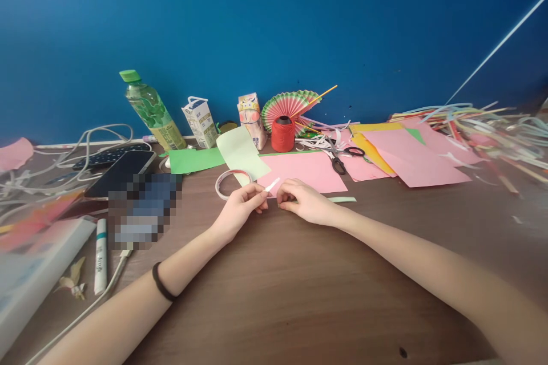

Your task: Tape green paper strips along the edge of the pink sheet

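Note:
My left hand (248,204) pinches a small white strip (273,185) between thumb and forefinger; the strip's free end points up and to the right. Close beside it, my right hand (305,201) has its fingers curled together above the table, and whatever they hold is hidden. Behind my right wrist lies a pale green paper strip (345,199). Just beyond both hands is a pink paper sheet (306,171). A roll of tape (218,187) stands on the table behind my left hand, against a pale green sheet (242,154).
Black-handled scissors (338,166), a red thread spool (283,136) and a folded paper fan (285,108) sit at the back. A green-capped bottle (152,111) and two drink cartons stand near the wall. Leftward are a phone (122,174), cables and a marker (100,256); paper strips heap rightward.

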Demonstrator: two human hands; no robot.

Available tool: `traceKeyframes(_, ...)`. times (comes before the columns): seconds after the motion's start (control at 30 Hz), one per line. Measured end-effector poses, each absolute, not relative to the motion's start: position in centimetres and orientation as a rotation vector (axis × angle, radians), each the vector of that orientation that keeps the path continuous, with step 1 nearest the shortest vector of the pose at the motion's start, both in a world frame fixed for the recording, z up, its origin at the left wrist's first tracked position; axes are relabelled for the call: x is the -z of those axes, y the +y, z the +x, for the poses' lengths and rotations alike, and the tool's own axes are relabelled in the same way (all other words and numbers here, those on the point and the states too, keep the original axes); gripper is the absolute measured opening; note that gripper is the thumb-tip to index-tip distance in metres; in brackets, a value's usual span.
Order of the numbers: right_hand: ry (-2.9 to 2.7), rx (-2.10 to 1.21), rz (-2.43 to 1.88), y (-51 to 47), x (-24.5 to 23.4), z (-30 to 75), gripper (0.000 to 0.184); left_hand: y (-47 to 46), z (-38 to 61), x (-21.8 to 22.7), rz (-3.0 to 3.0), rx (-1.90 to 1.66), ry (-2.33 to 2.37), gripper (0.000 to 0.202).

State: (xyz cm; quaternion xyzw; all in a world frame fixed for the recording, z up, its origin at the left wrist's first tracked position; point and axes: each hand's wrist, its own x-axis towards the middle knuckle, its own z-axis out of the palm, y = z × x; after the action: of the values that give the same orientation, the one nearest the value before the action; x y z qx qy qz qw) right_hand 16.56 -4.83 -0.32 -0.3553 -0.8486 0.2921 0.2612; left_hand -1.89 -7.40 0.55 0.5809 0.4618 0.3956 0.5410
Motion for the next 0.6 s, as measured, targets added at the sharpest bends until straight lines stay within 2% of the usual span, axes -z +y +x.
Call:
traceKeyframes(0.23,-2.209,-0.831,-0.96,-5.03,0.18,16.59,0.007,-7.54,-1.94,-0.77,1.547,-0.892,1.184,0.021)
traceKeyframes(0.6,-1.995,-1.19,-0.938,-4.6,0.49,16.98,0.019,-7.99,-1.71,-1.18,1.92,-0.715,1.276,0.02)
